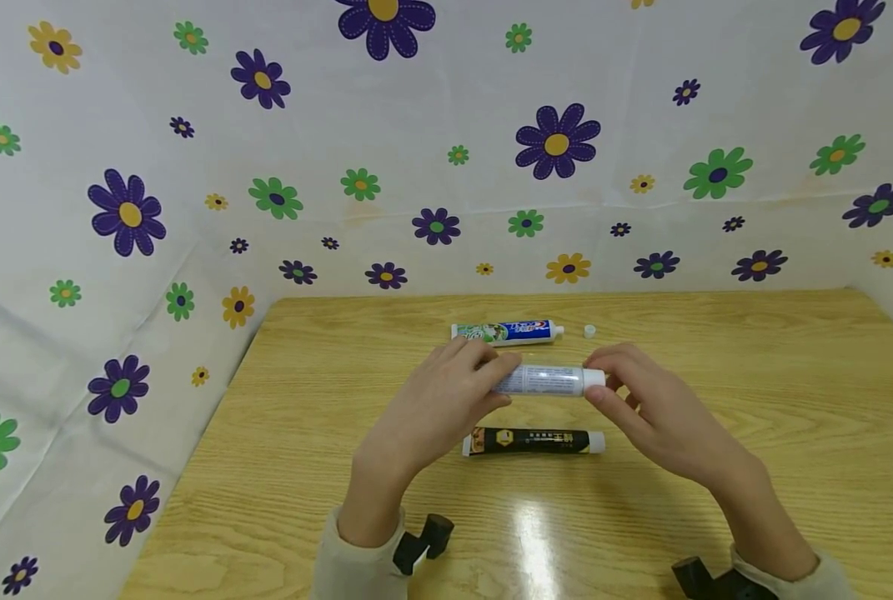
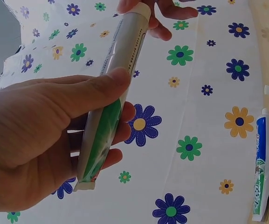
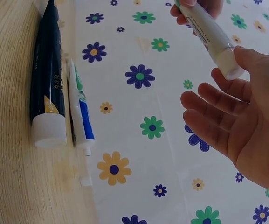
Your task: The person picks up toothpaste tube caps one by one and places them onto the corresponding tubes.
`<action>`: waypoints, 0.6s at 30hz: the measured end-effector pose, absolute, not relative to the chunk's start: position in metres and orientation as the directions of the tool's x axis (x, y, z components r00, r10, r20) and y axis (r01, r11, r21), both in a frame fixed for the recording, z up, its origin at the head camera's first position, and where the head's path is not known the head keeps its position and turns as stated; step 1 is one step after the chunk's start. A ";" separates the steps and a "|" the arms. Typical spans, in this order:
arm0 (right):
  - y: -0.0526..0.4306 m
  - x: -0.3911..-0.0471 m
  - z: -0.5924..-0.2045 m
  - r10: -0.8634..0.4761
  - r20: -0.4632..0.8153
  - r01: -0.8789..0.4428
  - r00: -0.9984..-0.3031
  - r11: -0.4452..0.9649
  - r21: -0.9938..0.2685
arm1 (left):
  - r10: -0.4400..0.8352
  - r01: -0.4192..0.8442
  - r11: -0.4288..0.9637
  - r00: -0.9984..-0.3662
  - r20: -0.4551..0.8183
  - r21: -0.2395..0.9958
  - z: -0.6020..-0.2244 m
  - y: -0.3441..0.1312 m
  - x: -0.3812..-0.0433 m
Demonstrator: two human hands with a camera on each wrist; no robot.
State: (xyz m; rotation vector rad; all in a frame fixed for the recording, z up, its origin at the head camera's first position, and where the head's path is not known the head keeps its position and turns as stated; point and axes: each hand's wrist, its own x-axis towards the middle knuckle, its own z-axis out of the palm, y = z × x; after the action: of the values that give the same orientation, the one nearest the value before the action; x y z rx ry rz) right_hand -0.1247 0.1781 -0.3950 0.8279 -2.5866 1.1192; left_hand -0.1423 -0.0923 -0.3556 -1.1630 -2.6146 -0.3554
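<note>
My left hand (image 1: pixel 443 400) grips a white and green toothpaste tube (image 2: pixel 125 46), thumb on one side and fingers behind it. The tube is held above the table, and its white cap (image 1: pixel 594 379) points right. At that end my right hand (image 3: pixel 260 112) pinches the cap between thumb and index finger, the other fingers loosely bent. Nearer to me, below the held tube in the head view, a black toothpaste tube (image 1: pixel 536 441) lies with its white cap on. Behind the hands lies a blue and green toothpaste tube (image 1: pixel 524 332) with its nozzle bare.
A small white cap (image 1: pixel 589 331) sits on the wooden table (image 1: pixel 754 367), just right of the bare nozzle. White cloth with printed flowers (image 1: pixel 416 108) hangs behind the table and along its left side. Each wrist wears a black mount (image 1: pixel 423 542).
</note>
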 end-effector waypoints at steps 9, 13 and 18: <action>0.179 -0.126 -0.400 -0.443 0.402 -0.595 -0.801 0.526 -0.607 | 0.714 0.788 0.608 -0.596 0.367 0.097 -0.356 -0.090 -0.143; 0.179 -0.127 -0.401 -0.445 0.407 -0.595 -0.798 0.476 -0.648 | 0.722 0.800 0.590 -0.582 0.373 0.106 -0.356 -0.088 -0.142; 0.178 -0.129 -0.402 -0.431 0.407 -0.580 -0.806 0.432 -0.691 | 0.730 0.810 0.574 -0.572 0.374 0.117 -0.358 -0.085 -0.141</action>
State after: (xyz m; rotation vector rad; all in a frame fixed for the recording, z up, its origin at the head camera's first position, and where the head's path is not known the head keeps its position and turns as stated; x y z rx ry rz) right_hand -0.1285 0.1782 -0.4023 0.8950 -2.5118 1.3131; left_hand -0.1414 -0.0854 -0.3575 -1.2676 -2.5240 -0.4017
